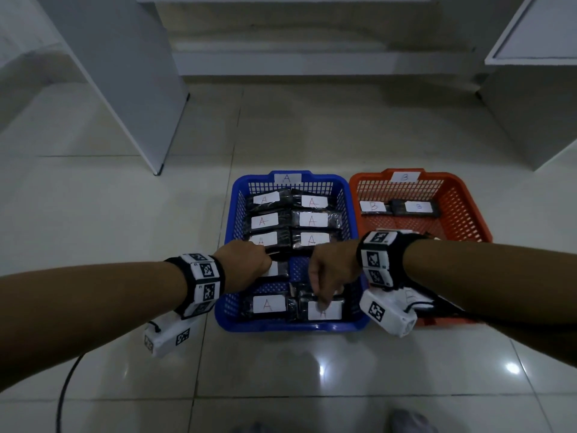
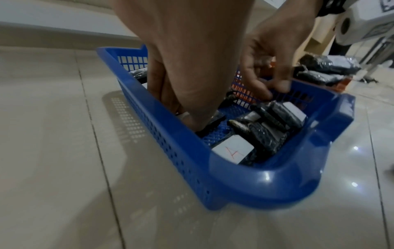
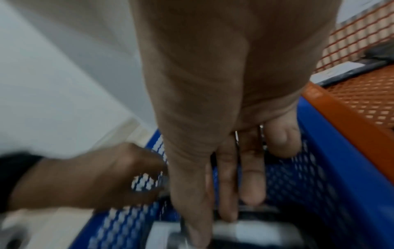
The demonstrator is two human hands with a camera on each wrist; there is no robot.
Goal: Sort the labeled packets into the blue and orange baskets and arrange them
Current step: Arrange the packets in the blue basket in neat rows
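Glossy pale floor tiles carry two perforated plastic baskets set side by side, touching: the blue basket tagged A, and to its right the orange basket tagged B. White cabinet panels stand at the far left and far right of the floor.

Inside the blue basket, dark plastic-wrapped packets with white labels marked A in red lie flat in two columns, three rows filling the far end. At the near edge lie two more: the near-left A packet and the near-right A packet, the latter resting partly on another dark packet. Bare blue mesh shows between the near pair and the middle of the basket.

The left hand reaches down into the middle of the left column, fingers curled downward onto a half-hidden middle packet; whether it actually grips that packet I cannot tell. The right hand hangs over the near-right corner, fingers fairly straight and pointing down, fingertips touching the label of the near-right A packet without closing round it.

In the orange basket two dark B-labelled packets lie side by side toward the far end; more packets near its near edge are mostly hidden behind the right forearm
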